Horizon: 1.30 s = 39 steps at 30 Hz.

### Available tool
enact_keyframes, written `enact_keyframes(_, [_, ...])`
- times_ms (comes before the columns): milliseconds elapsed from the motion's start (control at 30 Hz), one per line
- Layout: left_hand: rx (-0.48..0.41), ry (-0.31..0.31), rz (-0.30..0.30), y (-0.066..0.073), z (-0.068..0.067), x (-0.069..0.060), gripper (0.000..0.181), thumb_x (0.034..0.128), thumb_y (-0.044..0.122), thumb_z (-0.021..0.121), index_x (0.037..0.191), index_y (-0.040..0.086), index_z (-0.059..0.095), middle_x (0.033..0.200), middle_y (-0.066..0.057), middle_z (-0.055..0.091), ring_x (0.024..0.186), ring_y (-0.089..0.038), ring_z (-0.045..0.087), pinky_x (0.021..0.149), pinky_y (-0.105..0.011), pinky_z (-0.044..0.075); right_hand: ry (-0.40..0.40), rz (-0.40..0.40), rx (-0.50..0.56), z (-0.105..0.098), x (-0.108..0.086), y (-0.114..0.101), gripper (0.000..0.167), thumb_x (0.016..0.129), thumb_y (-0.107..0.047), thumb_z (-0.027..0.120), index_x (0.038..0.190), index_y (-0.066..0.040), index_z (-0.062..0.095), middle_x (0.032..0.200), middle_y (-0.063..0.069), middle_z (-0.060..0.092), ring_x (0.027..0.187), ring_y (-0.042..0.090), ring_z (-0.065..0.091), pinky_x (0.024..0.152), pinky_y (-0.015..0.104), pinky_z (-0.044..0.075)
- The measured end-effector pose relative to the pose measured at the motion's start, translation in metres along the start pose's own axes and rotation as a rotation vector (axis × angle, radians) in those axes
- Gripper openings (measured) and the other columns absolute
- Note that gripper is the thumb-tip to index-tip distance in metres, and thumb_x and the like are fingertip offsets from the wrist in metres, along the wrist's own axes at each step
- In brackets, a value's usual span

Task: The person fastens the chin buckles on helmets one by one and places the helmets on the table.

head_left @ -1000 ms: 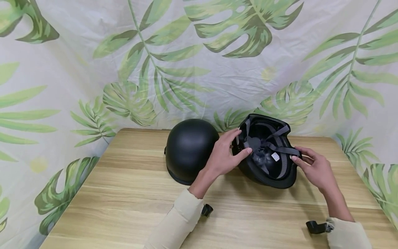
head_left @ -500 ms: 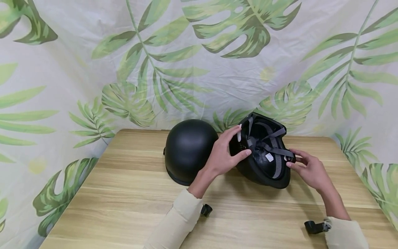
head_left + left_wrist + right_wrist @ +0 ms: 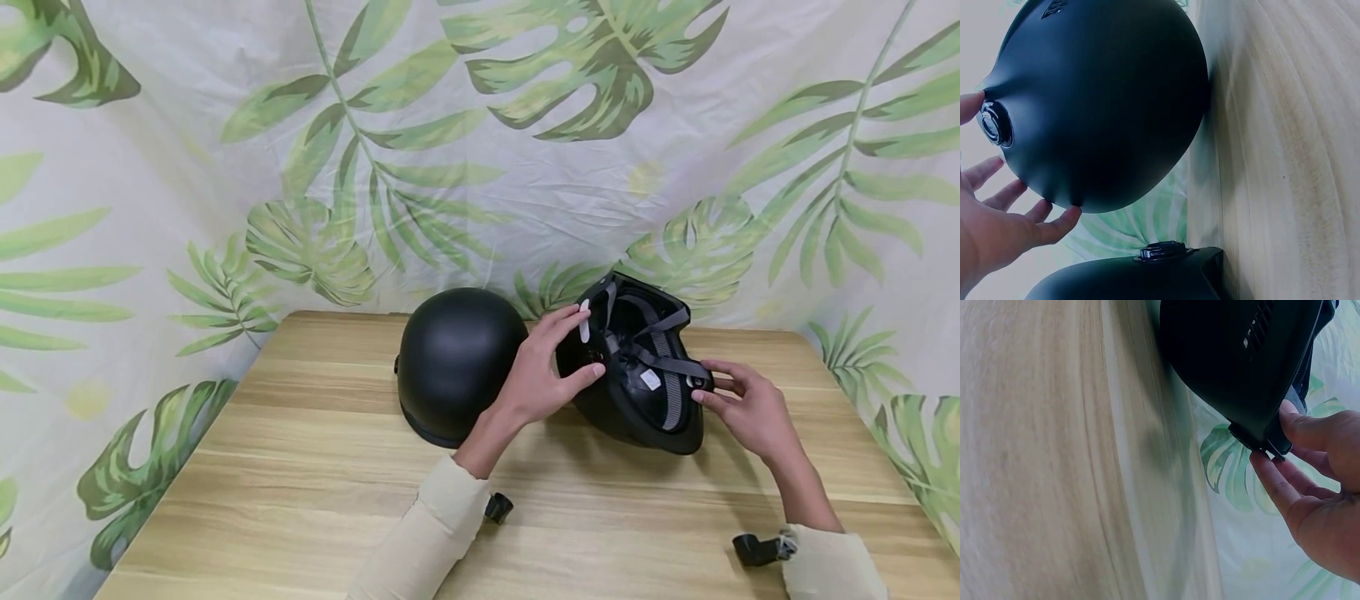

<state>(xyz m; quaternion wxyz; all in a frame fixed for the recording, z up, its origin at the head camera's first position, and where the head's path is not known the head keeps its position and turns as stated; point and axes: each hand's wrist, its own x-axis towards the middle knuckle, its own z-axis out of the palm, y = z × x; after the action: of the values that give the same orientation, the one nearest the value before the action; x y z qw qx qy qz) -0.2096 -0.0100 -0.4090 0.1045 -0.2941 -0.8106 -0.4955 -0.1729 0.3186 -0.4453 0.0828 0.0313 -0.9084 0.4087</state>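
Note:
A black helmet [image 3: 630, 417], tilted with its hollow side facing me, rests on the wooden table between both hands. Grey straps [image 3: 667, 363], a ribbed inner band and a small white label [image 3: 650, 379] show inside it. My left hand [image 3: 536, 375] holds its left side, thumb at the rim and fingers spread on the outer shell near a round black knob [image 3: 995, 123]. At the opposite rim, my right hand [image 3: 753, 408] pinches the edge where a strap is fixed, thumb inside and fingers outside. Behind my left wrist sits a second black helmet [image 3: 461, 358], dome up.
The wood-grain table [image 3: 300, 483] reaches back to a leaf-patterned cloth [image 3: 420, 150]. Black camera mounts stick out from both sleeves, the right mount [image 3: 757, 550] being just above the tabletop. The second helmet stands close to my left forearm.
The held helmet has turned and shifted slightly left, its right rim most visibly. My right hand has moved left with it. My left hand and the second helmet stay nearly in place.

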Motion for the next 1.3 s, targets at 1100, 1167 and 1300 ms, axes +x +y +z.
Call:
enact_keyframes(1100, [0.064,-0.003,-0.15,0.005,0.008,0.005,0.087,0.0897,0.05,0.084,0.163,0.023,0.047,0.175,-0.003,0.035,0.162,-0.03,0.033,0.129,-0.059,0.034,-0.248,0.095,0.083,0.014,0.003,0.008,0.054,0.103,-0.016,0.074,0.149,0.006,0.056,0.142,0.032,0.066,0.113,0.01,0.076,0.081,0.012,0.054])
enact_keyframes(1167, [0.072,0.016,-0.148,0.006,0.009,0.006,0.083,0.09,0.05,0.084,0.16,0.023,0.05,0.173,-0.002,0.037,0.161,-0.03,0.033,0.128,-0.059,0.035,-0.264,0.089,0.083,0.016,0.003,0.009,0.054,0.102,-0.016,0.075,0.149,0.006,0.057,0.14,0.032,0.067,0.115,0.015,0.077,0.081,0.013,0.054])
enact_keyframes(1300, [0.033,0.026,-0.119,0.003,0.012,0.008,0.073,0.0927,0.046,0.081,0.157,0.028,0.054,0.172,-0.007,0.038,0.159,-0.032,0.035,0.125,-0.062,0.037,-0.273,0.074,0.092,0.018,0.003,0.011,0.054,0.101,-0.013,0.076,0.147,0.009,0.057,0.138,0.032,0.068,0.112,0.014,0.077,0.081,0.014,0.056])
